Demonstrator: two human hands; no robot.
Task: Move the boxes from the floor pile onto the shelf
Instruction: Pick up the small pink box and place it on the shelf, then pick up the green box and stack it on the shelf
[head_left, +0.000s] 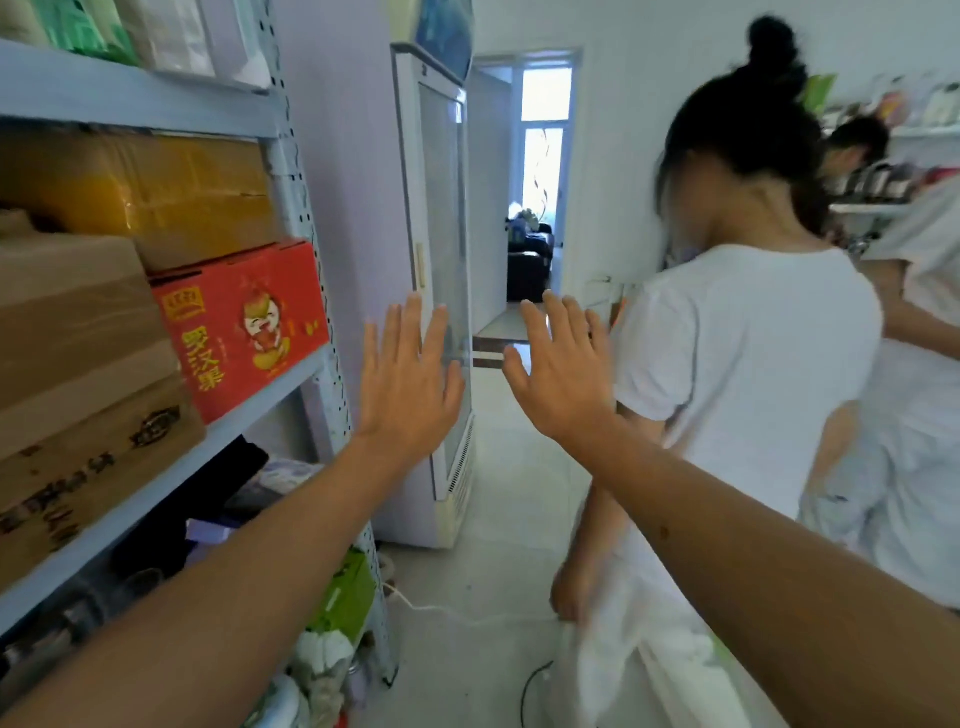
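Both hands, left hand and right hand, are raised with fingers straight and spread, holding nothing (probably between loads). The red printed cardboard box sits on the grey metal shelf; no floor pile is visible.

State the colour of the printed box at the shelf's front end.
Red box with yellow print, seen in the head view.

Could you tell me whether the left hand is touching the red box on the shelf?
Apart. The head view shows the left hand raised beyond the shelf post, clear of the red box.
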